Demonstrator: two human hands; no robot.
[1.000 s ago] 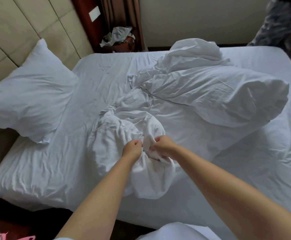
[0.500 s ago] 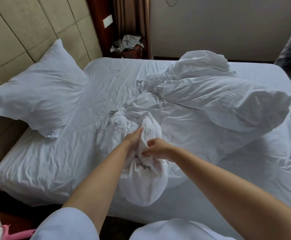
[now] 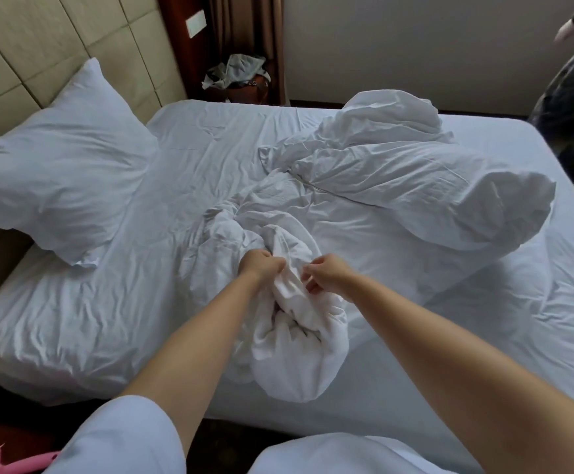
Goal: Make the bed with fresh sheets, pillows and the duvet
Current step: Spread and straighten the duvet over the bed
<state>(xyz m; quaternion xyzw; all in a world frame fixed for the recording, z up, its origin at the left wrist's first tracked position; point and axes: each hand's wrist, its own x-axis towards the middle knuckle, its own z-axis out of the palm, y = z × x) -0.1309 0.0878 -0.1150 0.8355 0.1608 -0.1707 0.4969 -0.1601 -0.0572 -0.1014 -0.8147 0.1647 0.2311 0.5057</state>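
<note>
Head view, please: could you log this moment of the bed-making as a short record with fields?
left hand: grips the bunched white cover
right hand: pinches a fold of the same cover
cover position: near edge of the bed, partly hanging over it
pillow: leaning against the headboard
duvet: heaped and rumpled on the far right
fitted sheet: on, wrinkled

Head-worn view, close, looking forward and down across bed [image 3: 210,159]
</note>
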